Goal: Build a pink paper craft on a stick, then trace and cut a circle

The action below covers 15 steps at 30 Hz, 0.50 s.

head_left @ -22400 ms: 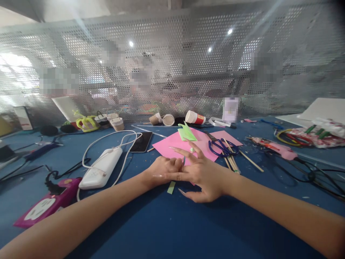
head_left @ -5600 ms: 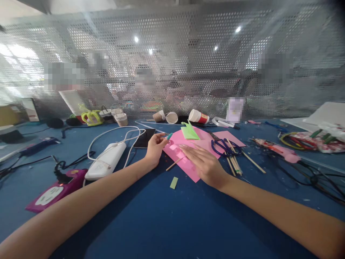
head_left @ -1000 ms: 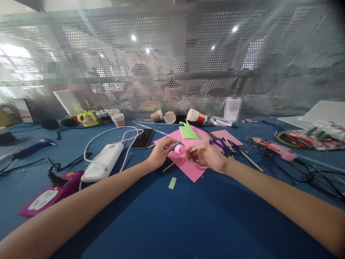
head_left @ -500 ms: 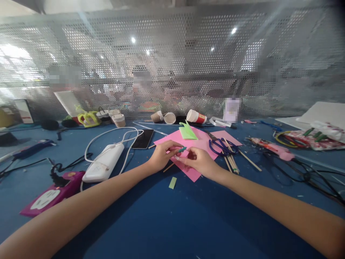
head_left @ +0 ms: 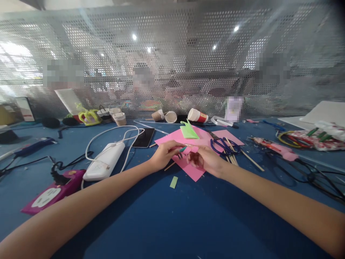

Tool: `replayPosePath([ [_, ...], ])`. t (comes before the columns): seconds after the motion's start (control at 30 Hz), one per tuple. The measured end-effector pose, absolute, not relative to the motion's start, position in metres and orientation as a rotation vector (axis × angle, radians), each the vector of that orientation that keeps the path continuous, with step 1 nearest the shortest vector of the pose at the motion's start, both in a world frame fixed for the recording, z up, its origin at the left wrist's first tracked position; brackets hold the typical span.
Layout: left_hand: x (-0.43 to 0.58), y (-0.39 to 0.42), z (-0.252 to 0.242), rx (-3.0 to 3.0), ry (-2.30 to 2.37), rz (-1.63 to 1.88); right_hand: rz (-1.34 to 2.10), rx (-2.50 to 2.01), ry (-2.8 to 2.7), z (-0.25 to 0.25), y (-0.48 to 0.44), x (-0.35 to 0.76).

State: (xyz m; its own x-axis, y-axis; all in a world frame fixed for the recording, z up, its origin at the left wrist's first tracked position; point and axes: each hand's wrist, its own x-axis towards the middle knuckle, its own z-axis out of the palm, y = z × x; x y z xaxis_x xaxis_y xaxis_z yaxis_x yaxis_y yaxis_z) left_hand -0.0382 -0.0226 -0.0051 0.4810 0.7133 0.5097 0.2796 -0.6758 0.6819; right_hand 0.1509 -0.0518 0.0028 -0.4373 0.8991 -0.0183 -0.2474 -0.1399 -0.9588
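My left hand (head_left: pixel 165 155) is closed in a pinch on a small teal piece (head_left: pixel 183 149), whose kind I cannot make out. Close beside it, the fingers of my right hand (head_left: pixel 207 160) are curled, with a small pink paper piece (head_left: pixel 192 149) at their tips. Both hands are raised over a pink paper sheet (head_left: pixel 194 173). A folded light-green paper (head_left: pixel 189 131) rests on the sheet just beyond the fingers. To the right of my right hand are blue-handled scissors (head_left: pixel 225 146) and several thin wooden sticks (head_left: pixel 252 160). A small pale-green paper strip (head_left: pixel 174 182) lies nearer to me.
On the left are a white power bank (head_left: pixel 104 162) with a looped cable, a purple power strip (head_left: pixel 54 194) and a phone (head_left: pixel 144 137). Paper cups (head_left: pixel 197 116) line the mesh partition (head_left: pixel 172 64). A pink glue gun (head_left: pixel 277 149) with black cords lies right.
My right hand has turned, its fingers now curled below the small pink paper piece, which shows between the hands. My left hand keeps hold of the teal piece. The view has shifted slightly.
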Motion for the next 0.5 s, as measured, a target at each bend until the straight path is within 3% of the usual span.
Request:
replayPosePath([
  [0.27, -0.038, -0.026, -0.001, 2.352, 0.774, 1.111, 2.322, -0.569, -0.621, 0.008, -0.045, 0.155],
  [0.5, -0.039, -0.031, -0.003, 2.368, 0.752, 1.229, 2.507, -0.412, -0.149, 0.011, -0.055, 0.158],
])
